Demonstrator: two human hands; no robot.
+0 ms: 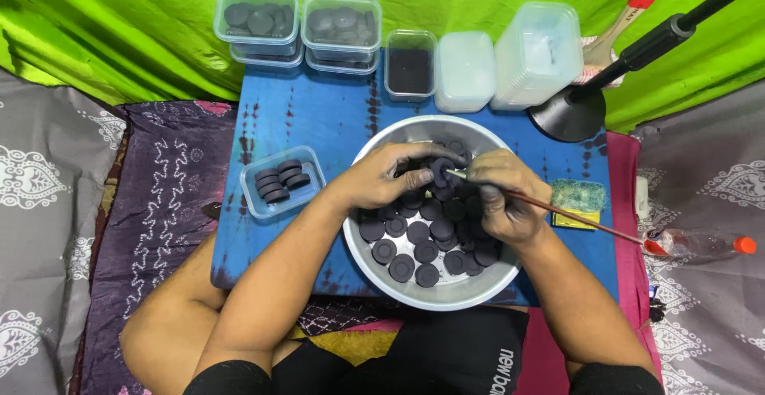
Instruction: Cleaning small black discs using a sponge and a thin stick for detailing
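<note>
Single head-worn view, looking steeply down from the seated person's own position onto the blue board (287,124) and metal bowl (446,291) just in front of their folded legs. It faces forward and away from the body, so the green backdrop (119,37) runs across the top edge and the knees fill the bottom. Close range, both forearms fully in frame; no second view shares the scene.
</note>
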